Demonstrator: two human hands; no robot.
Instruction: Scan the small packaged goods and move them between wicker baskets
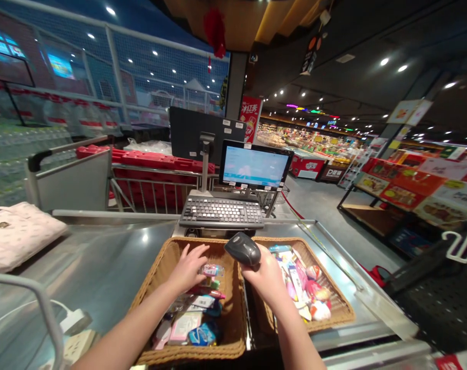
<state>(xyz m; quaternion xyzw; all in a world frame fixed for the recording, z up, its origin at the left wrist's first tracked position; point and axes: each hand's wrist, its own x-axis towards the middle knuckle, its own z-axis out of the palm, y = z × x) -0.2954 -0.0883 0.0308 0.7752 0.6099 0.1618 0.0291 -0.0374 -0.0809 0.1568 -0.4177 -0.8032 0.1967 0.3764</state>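
My right hand (264, 273) is wrapped round a black handheld barcode scanner (244, 250), held up between two brown wicker baskets. My left hand (189, 270) reaches into the left basket (233, 313) with its fingers spread, beside a small clear-wrapped item (212, 270); whether the fingertips touch it I cannot tell. Below that hand lie several small packaged goods, among them a blue packet (203, 334) and a pale pink-white pack (184, 326). Colourful small packages fill part of the right basket (347, 308), including red and white round pieces (318, 293).
Behind the baskets stand a black keyboard (221, 211) and a lit monitor (255, 167). On the metal counter (121, 252) a pale bag (21, 234) lies at far left, near a power strip (78, 345) and a curved grey tube (44, 303). Shopping trolleys stand beyond the counter.
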